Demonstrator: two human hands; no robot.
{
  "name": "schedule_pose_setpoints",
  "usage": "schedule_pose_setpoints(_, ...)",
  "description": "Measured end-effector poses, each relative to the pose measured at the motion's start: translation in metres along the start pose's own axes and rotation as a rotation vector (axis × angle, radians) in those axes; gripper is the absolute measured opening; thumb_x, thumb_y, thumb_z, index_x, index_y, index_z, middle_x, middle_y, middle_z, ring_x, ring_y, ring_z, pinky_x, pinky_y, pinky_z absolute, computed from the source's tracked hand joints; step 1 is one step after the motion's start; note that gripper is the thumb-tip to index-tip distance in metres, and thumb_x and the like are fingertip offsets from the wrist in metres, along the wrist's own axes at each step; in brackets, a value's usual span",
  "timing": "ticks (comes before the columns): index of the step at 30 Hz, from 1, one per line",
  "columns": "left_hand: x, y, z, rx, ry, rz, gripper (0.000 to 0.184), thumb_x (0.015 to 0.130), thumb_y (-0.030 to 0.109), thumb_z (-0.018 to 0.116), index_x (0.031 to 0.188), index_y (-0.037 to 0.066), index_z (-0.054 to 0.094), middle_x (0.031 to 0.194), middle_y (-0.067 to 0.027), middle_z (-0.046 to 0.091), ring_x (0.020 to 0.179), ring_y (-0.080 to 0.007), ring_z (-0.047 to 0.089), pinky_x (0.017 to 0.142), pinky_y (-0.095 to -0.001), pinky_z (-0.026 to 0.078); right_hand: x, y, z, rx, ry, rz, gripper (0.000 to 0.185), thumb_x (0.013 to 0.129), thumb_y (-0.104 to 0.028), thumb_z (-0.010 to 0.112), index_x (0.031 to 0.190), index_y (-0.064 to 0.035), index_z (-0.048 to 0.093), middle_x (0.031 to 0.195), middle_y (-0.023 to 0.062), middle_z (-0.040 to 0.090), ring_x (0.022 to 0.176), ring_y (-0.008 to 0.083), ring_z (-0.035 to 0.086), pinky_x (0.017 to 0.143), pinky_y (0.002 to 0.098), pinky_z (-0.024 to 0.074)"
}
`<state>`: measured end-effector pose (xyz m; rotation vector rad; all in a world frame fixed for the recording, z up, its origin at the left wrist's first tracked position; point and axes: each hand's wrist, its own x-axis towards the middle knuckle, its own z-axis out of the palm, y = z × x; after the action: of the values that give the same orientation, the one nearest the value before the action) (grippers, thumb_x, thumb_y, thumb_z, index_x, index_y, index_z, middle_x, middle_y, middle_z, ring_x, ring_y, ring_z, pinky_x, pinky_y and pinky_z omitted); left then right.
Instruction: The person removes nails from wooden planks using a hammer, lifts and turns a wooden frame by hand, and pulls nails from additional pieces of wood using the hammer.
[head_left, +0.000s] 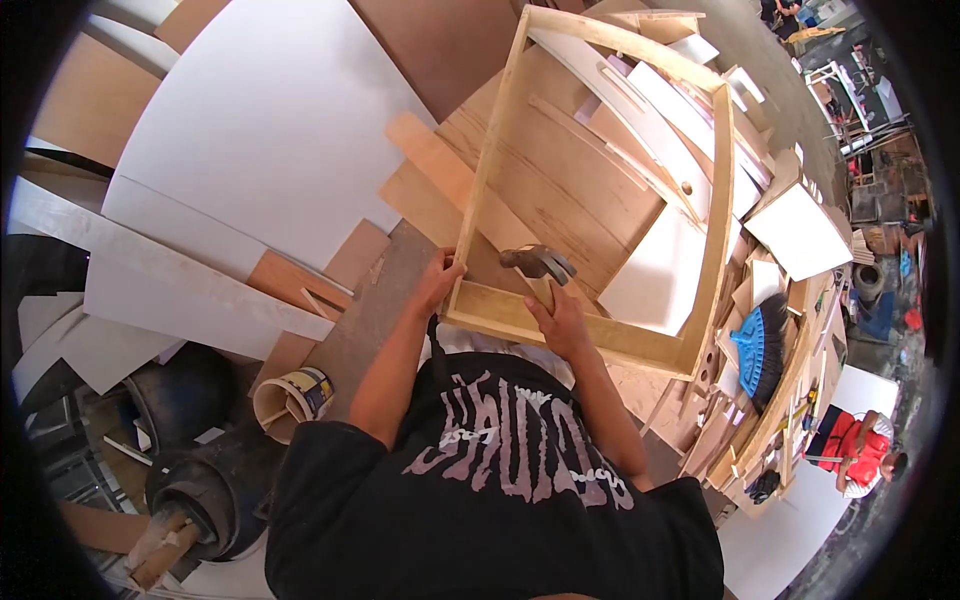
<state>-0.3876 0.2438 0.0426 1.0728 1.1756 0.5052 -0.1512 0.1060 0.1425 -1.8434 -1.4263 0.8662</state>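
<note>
A wooden frame (487, 165) with four narrow sides stands in front of me, its near left corner close to my body. At that corner my left hand (437, 281) is closed on the frame's edge; whether a small piece is also pinched there cannot be seen. My right hand (562, 322) grips a claw hammer (538, 262) by its handle, above the frame's near side. The hammer's dark head points left toward the left hand, and its claw points right. Most of the handle is hidden by my fingers.
Large white panels (270, 120) lie at the left. Wood offcuts (650, 110) are piled behind and inside the frame's outline. A bucket (292, 402) stands by my left elbow, and a blue brush head (757, 352) lies at the right. Another person (858, 450) in red is at far right.
</note>
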Motion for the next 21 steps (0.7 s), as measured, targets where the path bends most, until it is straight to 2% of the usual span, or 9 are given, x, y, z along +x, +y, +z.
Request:
schedule_pose_setpoints(2,0.003,0.0,0.001,0.004,-0.004,0.046,0.065,0.091,0.034,0.067,0.14,-0.004,0.05,0.117,-0.015,0.064,0.108,-0.0238,0.063,0.098,-0.0358,0.049,-0.001,-0.004,-0.004,0.002,0.023,-0.001,0.046,0.098,-0.036,0.069,0.123,0.0015,0.06,0.089,0.0303,0.068,0.085,0.0516,0.065,0.074,0.057,0.0492)
schedule_pose_setpoints(5,-0.012,0.035,0.007,-0.026,0.064,0.083,0.059,0.092,0.04,0.067,0.131,-0.003,0.057,0.106,-0.0108,0.063,0.1,-0.0207,0.06,0.091,-0.0342,0.049,-0.003,-0.002,-0.009,-0.053,0.099,-0.105,0.061,0.097,-0.042,0.07,0.132,0.0064,0.059,0.08,0.0265,0.067,0.083,0.0439,0.067,0.074,0.0511,0.0505)
schedule_pose_setpoints(7,-0.012,0.048,0.004,0.076,-0.021,-0.023,0.056,0.093,0.046,0.066,0.119,-0.003,0.063,0.097,-0.0067,0.06,0.09,-0.0165,0.056,0.081,-0.0317,0.047,-0.003,-0.018,-0.027,-0.025,-0.049,-0.026,0.048,0.099,-0.038,0.069,0.123,0.0021,0.06,0.087,0.0288,0.068,0.087,0.0497,0.066,0.076,0.0557,0.0492)
schedule_pose_setpoints(11,-0.024,0.067,0.0,0.066,-0.049,-0.019,0.054,0.093,0.05,0.066,0.109,-0.002,0.066,0.09,-0.0035,0.056,0.084,-0.0146,0.053,0.075,-0.0306,0.044,0.001,-0.039,-0.071,-0.161,-0.281,0.002,0.048,0.099,-0.041,0.067,0.124,-0.0002,0.061,0.086,0.0277,0.068,0.088,0.0481,0.066,0.076,0.055,0.0492)
schedule_pose_setpoints(14,-0.033,0.078,0.004,0.117,-0.049,-0.042,0.054,0.095,0.053,0.064,0.104,-0.001,0.065,0.09,-0.003,0.059,0.081,-0.0129,0.055,0.073,-0.0284,0.045,0.007,-0.036,-0.081,-0.197,-0.368,-0.191,0.049,0.1,-0.043,0.063,0.127,-0.0021,0.061,0.085,0.0264,0.068,0.087,0.0465,0.067,0.075,0.0547,0.0496)
schedule_pose_setpoints(16,-0.042,0.092,0.018,-0.173,0.044,-0.097,0.057,0.096,0.057,0.062,0.102,0.0,0.064,0.087,-0.0033,0.06,0.078,-0.012,0.057,0.07,-0.0269,0.046,0.013,-0.04,-0.091,-0.226,-0.516,-0.168,0.049,0.098,-0.046,0.067,0.111,0.0013,0.065,0.088,0.0263,0.068,0.088,0.0453,0.066,0.076,0.0521,0.0503)
schedule_pose_setpoints(17,-0.044,0.097,0.021,-0.183,0.056,-0.093,0.057,0.096,0.057,0.062,0.102,0.0,0.064,0.087,-0.0033,0.06,0.078,-0.012,0.057,0.07,-0.0269,0.046,0.015,-0.037,-0.091,-0.232,-0.527,-0.179,0.049,0.098,-0.046,0.067,0.111,0.0013,0.065,0.088,0.0263,0.068,0.088,0.0453,0.066,0.076,0.0521,0.0503)
schedule_pose_setpoints(19,-0.047,0.105,0.025,-0.212,0.005,-0.083,0.06,0.097,0.063,0.059,0.102,0.003,0.063,0.085,-0.0041,0.06,0.072,-0.0112,0.056,0.065,-0.0263,0.047,0.017,-0.033,-0.086,-0.321,-0.59,-0.27,0.049,0.102,-0.043,0.06,0.13,-0.0032,0.059,0.085,0.0257,0.069,0.086,0.0459,0.067,0.075,0.0551,0.0502)
schedule_pose_setpoints(21,-0.049,0.112,0.031,-0.145,0.093,-0.039,0.064,0.096,0.067,0.059,0.102,0.003,0.063,0.084,-0.0044,0.06,0.07,-0.0114,0.055,0.063,-0.0268,0.047,0.02,-0.04,-0.088,-0.359,-0.62,-0.285,0.047,0.101,-0.042,0.061,0.128,-0.0033,0.061,0.086,0.0257,0.069,0.085,0.0459,0.067,0.075,0.0548,0.0504)
